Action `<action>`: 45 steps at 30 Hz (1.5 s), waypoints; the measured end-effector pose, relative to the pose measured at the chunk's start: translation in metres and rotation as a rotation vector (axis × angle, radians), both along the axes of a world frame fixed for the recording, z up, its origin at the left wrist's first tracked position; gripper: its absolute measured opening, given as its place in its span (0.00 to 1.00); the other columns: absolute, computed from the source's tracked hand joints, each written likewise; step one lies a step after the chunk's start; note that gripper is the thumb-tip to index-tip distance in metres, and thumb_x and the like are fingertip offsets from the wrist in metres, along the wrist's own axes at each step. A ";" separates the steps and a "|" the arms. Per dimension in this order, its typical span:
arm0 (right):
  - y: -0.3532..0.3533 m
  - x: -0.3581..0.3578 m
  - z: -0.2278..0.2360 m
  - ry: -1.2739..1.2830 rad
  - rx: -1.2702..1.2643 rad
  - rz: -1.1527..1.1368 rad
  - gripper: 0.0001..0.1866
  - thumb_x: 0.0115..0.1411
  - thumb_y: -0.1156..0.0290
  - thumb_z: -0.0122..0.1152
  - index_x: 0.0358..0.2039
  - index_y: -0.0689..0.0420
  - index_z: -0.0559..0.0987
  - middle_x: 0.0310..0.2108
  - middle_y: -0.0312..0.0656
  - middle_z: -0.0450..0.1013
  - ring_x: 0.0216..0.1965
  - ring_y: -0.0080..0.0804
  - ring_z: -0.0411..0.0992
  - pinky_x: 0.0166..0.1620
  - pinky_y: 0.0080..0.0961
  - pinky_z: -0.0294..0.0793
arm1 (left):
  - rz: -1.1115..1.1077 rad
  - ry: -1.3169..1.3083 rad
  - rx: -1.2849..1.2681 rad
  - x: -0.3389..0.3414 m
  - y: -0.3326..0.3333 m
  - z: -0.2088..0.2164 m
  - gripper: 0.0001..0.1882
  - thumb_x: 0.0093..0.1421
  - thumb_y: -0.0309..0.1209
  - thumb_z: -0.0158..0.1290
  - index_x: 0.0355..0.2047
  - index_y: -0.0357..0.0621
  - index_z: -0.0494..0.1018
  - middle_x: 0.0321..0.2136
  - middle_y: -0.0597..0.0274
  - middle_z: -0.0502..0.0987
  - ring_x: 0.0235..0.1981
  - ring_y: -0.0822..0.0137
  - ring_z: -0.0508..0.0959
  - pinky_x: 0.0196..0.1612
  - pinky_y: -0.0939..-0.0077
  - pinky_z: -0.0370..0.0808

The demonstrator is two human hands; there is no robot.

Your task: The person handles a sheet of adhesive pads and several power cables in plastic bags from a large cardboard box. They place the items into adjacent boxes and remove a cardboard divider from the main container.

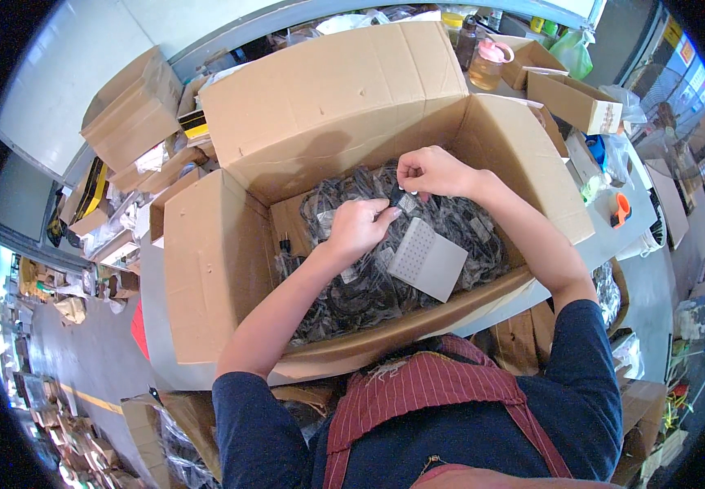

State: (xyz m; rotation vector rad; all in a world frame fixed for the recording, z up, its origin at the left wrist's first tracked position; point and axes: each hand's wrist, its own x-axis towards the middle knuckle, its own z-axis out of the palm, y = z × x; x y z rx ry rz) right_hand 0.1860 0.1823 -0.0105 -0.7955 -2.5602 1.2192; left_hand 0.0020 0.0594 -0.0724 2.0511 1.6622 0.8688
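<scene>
A large open cardboard box (336, 71) stands in front of me, filled with black cables (352, 297) in clear plastic bags. Over its middle, my left hand (358, 227) pinches a small black piece (401, 199), perhaps part of a bagged cable. Just above and to the right is my right hand (436, 174), its thumb and fingers pressed together; what they hold, if anything, is too small to make out. A white sheet with rows of small round grey dots (427, 259) lies tilted on the bags. One black plug (285, 243) sticks up at the left inside the box.
Smaller cardboard boxes (134, 106) are piled at the back left. A pink-lidded jug (489, 65), a dark bottle (466, 41) and an open carton (574, 102) stand at the back right. An orange tape dispenser (620, 210) lies at the table's right edge.
</scene>
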 end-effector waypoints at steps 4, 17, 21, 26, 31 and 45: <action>-0.001 -0.001 -0.003 0.027 -0.039 -0.020 0.05 0.54 0.75 0.61 0.28 0.63 0.77 0.20 0.40 0.76 0.20 0.25 0.76 0.25 0.23 0.74 | 0.004 0.010 -0.022 0.000 0.000 0.003 0.15 0.62 0.38 0.56 0.24 0.41 0.75 0.16 0.58 0.77 0.17 0.63 0.79 0.23 0.69 0.72; -0.007 -0.002 -0.008 -0.006 0.294 -0.007 0.07 0.52 0.71 0.62 0.27 0.60 0.75 0.20 0.44 0.77 0.21 0.33 0.77 0.29 0.30 0.76 | 0.018 0.007 -0.027 0.004 0.000 -0.001 0.17 0.62 0.38 0.56 0.21 0.40 0.74 0.17 0.59 0.78 0.18 0.63 0.78 0.24 0.68 0.72; -0.010 -0.004 -0.015 -0.028 0.577 -0.009 0.08 0.52 0.68 0.63 0.27 0.58 0.76 0.22 0.46 0.77 0.24 0.41 0.77 0.32 0.35 0.76 | 0.003 0.002 0.004 0.004 -0.002 -0.004 0.16 0.62 0.38 0.56 0.21 0.40 0.74 0.16 0.59 0.78 0.17 0.62 0.78 0.24 0.67 0.72; -0.006 -0.003 0.002 -0.295 0.349 -0.097 0.12 0.46 0.63 0.67 0.22 0.57 0.77 0.23 0.47 0.76 0.30 0.50 0.77 0.35 0.41 0.76 | -0.026 -0.016 -0.103 0.005 -0.009 0.001 0.15 0.62 0.37 0.55 0.22 0.40 0.75 0.15 0.59 0.77 0.16 0.63 0.78 0.23 0.69 0.72; 0.003 0.002 -0.003 -0.263 0.541 -0.250 0.09 0.45 0.64 0.64 0.22 0.56 0.78 0.25 0.49 0.77 0.32 0.51 0.77 0.37 0.44 0.77 | -0.070 -0.025 -0.093 0.007 -0.008 0.007 0.12 0.63 0.36 0.55 0.26 0.42 0.78 0.15 0.59 0.77 0.16 0.64 0.78 0.22 0.70 0.72; 0.015 0.013 0.009 -0.102 0.841 -0.433 0.10 0.54 0.62 0.60 0.24 0.55 0.77 0.23 0.48 0.76 0.30 0.49 0.77 0.34 0.46 0.76 | 0.257 -0.361 -0.082 -0.022 -0.029 0.106 0.12 0.63 0.37 0.58 0.31 0.41 0.81 0.16 0.71 0.77 0.17 0.81 0.73 0.21 0.83 0.68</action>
